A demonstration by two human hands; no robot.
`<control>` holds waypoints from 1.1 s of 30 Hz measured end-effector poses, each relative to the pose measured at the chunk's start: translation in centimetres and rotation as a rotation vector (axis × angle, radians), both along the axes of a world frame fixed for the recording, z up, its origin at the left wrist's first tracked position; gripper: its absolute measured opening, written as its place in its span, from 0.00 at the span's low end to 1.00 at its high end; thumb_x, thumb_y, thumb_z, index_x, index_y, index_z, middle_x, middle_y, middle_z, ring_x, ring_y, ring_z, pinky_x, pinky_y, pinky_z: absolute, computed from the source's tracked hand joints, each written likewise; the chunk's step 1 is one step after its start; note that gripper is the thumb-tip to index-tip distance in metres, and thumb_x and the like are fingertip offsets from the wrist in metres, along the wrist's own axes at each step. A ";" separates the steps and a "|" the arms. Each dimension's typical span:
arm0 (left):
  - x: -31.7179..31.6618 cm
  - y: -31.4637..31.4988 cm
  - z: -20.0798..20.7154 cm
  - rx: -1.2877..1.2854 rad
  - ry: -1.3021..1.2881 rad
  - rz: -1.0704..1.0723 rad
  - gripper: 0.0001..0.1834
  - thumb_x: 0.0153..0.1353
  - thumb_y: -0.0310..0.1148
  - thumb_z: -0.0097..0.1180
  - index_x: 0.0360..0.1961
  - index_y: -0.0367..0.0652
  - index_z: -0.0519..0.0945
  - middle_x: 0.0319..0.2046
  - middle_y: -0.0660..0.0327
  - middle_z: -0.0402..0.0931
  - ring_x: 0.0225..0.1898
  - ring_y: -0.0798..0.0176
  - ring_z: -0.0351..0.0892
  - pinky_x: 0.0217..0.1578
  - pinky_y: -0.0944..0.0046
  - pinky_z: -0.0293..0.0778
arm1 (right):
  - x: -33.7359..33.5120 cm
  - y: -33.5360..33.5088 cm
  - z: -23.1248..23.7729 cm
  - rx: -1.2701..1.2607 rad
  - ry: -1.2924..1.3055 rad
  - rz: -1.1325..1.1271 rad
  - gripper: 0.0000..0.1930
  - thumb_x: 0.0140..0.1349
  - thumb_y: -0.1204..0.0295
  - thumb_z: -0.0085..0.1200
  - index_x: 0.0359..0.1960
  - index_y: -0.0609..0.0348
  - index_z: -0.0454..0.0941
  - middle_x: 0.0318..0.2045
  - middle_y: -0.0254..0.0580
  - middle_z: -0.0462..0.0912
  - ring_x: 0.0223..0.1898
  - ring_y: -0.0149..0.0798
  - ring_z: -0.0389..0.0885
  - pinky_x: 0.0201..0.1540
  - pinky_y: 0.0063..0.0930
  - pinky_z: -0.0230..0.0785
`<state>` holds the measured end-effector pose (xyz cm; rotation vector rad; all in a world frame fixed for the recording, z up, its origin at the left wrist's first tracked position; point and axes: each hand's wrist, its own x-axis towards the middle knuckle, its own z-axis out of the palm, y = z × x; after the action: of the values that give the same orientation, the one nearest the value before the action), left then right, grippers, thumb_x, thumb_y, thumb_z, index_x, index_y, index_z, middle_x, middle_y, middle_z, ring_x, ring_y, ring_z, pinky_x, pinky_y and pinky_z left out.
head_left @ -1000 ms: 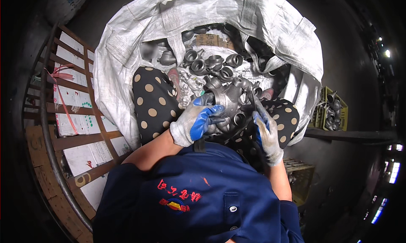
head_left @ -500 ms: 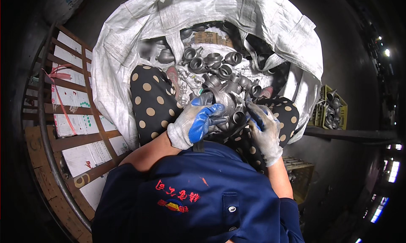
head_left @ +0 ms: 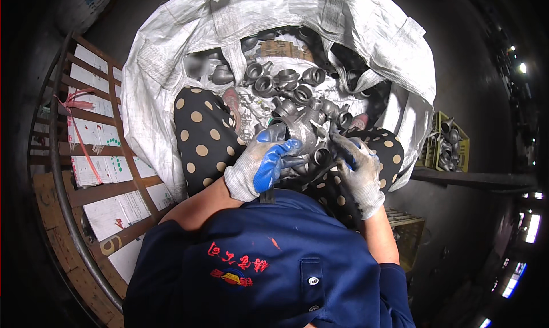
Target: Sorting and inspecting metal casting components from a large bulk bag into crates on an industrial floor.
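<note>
A grey metal pipe fitting (head_left: 304, 134) with a wide round mouth is held over my lap. My left hand (head_left: 267, 161), in a white glove with a blue coated palm, grips it from its left side, thumb near the mouth. On the other side my right hand (head_left: 359, 167), in a soiled glove, has its fingers closed at the fitting's right edge. What those fingers hold, if anything, I cannot make out. Several similar metal fittings (head_left: 287, 78) lie just beyond, some standing with their round openings up.
A large white woven sack (head_left: 166, 36) with straps surrounds the fittings and my knees. To the left stands a brown slatted metal frame (head_left: 103, 148) with white boards. Yellow crates, one holding fittings (head_left: 452, 145), sit at the right, near a dark bar (head_left: 474, 179).
Both hands remain around the fitting; my right hand's fingers have shifted slightly. The whole view has moved a little.
</note>
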<state>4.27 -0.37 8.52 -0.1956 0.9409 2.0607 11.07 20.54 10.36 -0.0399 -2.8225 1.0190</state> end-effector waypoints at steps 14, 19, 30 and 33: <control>0.0 -0.7 2.1 -0.504 0.408 -0.245 0.16 0.61 0.22 0.49 0.51 0.34 0.73 0.47 0.55 0.74 0.47 0.63 0.76 0.46 0.67 0.74 | -0.3 0.8 0.5 -0.089 -0.124 0.085 0.19 0.50 0.76 0.54 0.47 0.56 0.77 0.44 0.50 0.79 0.46 0.50 0.78 0.49 0.34 0.70; 0.2 0.0 0.0 -0.022 0.122 -0.024 0.17 0.62 0.24 0.49 0.53 0.36 0.71 0.44 0.57 0.76 0.43 0.63 0.79 0.42 0.69 0.76 | -0.5 0.8 -0.7 -0.588 -0.065 -0.036 0.19 0.52 0.76 0.57 0.48 0.62 0.76 0.43 0.51 0.80 0.47 0.45 0.79 0.50 0.30 0.68; 0.3 -0.8 0.9 -0.178 0.313 -0.158 0.20 0.63 0.26 0.50 0.56 0.37 0.67 0.45 0.56 0.75 0.44 0.64 0.79 0.37 0.69 0.79 | 0.0 0.7 1.0 0.095 -0.132 -0.003 0.18 0.52 0.71 0.55 0.47 0.52 0.77 0.39 0.49 0.79 0.42 0.52 0.78 0.44 0.39 0.70; 0.3 -0.2 0.9 -0.147 0.101 -0.077 0.20 0.62 0.25 0.49 0.56 0.36 0.67 0.46 0.56 0.74 0.43 0.64 0.79 0.37 0.69 0.79 | 0.1 0.6 1.4 0.131 -0.168 0.043 0.20 0.52 0.72 0.56 0.49 0.53 0.76 0.40 0.49 0.79 0.41 0.51 0.78 0.44 0.38 0.70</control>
<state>4.56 -0.61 9.44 -0.1318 1.1459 1.9468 11.18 21.10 11.79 -0.0528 -3.0485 0.8753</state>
